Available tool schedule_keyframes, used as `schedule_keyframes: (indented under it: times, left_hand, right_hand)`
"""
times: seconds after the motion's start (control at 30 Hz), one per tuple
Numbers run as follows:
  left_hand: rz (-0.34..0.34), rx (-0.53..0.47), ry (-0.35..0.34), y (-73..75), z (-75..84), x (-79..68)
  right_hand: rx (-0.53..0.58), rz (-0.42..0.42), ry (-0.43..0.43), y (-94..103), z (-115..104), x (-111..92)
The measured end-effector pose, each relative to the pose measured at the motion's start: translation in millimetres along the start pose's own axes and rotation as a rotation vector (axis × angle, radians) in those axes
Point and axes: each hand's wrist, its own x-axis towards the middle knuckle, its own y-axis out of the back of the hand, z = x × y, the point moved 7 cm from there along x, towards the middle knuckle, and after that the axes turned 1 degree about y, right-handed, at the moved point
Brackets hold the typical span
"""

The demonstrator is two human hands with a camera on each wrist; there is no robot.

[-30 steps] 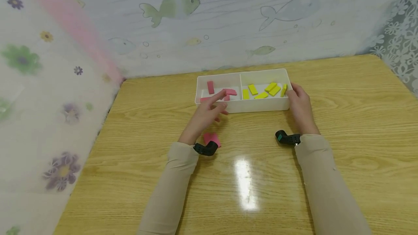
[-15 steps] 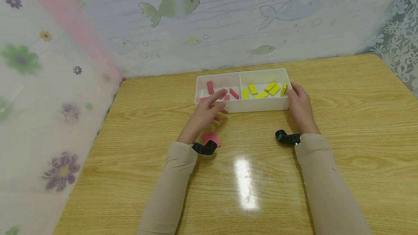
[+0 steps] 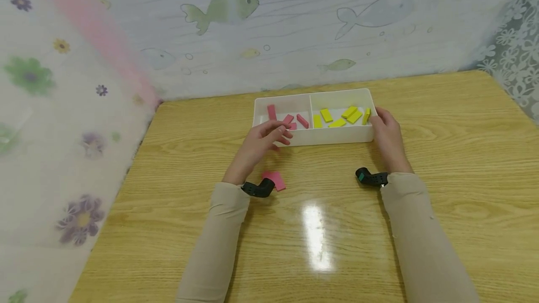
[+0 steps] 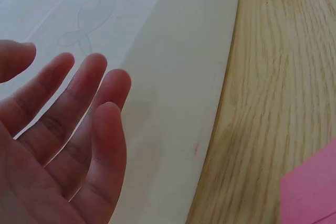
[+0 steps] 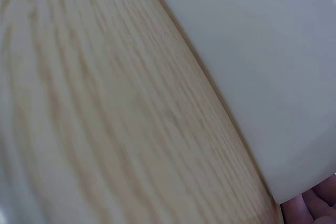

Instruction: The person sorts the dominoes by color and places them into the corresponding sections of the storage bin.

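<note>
A white two-part box [image 3: 332, 135] stands on the table. Pink blocks [image 3: 302, 121] lie in its left compartment, yellow blocks [image 3: 326, 115] in its right. My left hand [image 3: 257, 146] hovers at the box's front wall, partly covering the left compartment. In the left wrist view its fingers [image 4: 86, 80] are spread and loosely bent, with nothing between them. My right hand [image 3: 388, 139] holds the box's right end, thumb at the rim. The right wrist view shows only a few fingers [image 5: 320, 203] past the box's corner. Pink blocks [image 3: 278, 182] lie beneath my left wrist.
The wooden table [image 3: 337, 228] reaches back to a wall [image 3: 294, 36] with printed fish. A flowered wall [image 3: 84, 153] borders its left side. Each wrist wears a black camera band [image 3: 371, 177].
A pink block at my left fingertips has dropped into the left compartment. My left hand has drawn back a little toward the front left. My right hand has stayed in place.
</note>
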Motion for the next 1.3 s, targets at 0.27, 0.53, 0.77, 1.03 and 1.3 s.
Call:
schedule_keyframes:
  times: [0.27, 0.53, 0.77, 1.03, 1.3]
  left_hand:
    - [-0.116, 0.155, 0.043, 1.9, 2.6, -5.1]
    - [-0.264, 0.461, 0.137, -2.9, -6.7, -12.5]
    - [-0.289, 0.561, 0.244, -1.9, -18.3, -15.4]
    - [-0.204, 0.735, 0.332, 12.0, -25.9, -18.3]
    - [-0.09, 0.964, 0.436, 26.7, -25.3, -23.5]
  right_hand:
    - [-0.01, -0.002, 0.001, 2.0, -0.9, -1.0]
    - [-0.006, -0.002, -0.005, 1.5, 0.4, -0.4]
    - [-0.002, -0.005, -0.005, 1.2, 0.9, -0.5]
    - [0.001, -0.003, 0.01, -0.1, -0.6, 0.5]
    - [0.006, -0.003, 0.005, -0.3, 0.1, 0.3]
